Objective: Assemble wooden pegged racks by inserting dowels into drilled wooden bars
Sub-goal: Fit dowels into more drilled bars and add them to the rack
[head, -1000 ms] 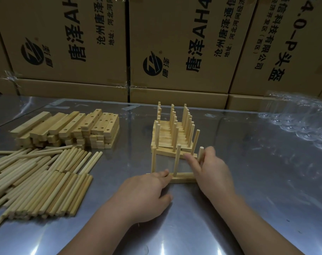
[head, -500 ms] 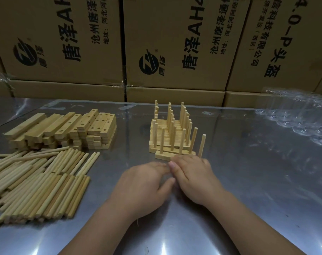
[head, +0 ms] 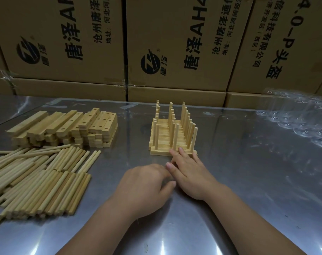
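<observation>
A row of finished pegged racks [head: 172,133] stands at the table's middle, pegs upright. The nearest rack [head: 162,152] sits flush against the front of that row. My right hand [head: 189,173] lies just before it, straight fingers touching its bar, holding nothing. My left hand [head: 143,188] rests on the table beside the right hand, fingers loosely curled, with nothing in it. A pile of loose dowels [head: 39,179] lies at the left. Behind them is a stack of drilled wooden bars [head: 68,127].
The metal table [head: 248,181] is shiny and reflective. Cardboard boxes [head: 174,43] line its far edge like a wall. A cluster of clear glass items [head: 301,118] in plastic wrap sits at the far right.
The rack with three pegs was pushed away from me, up against the row of finished racks. Both hands let go of it and now lie low on the table.
</observation>
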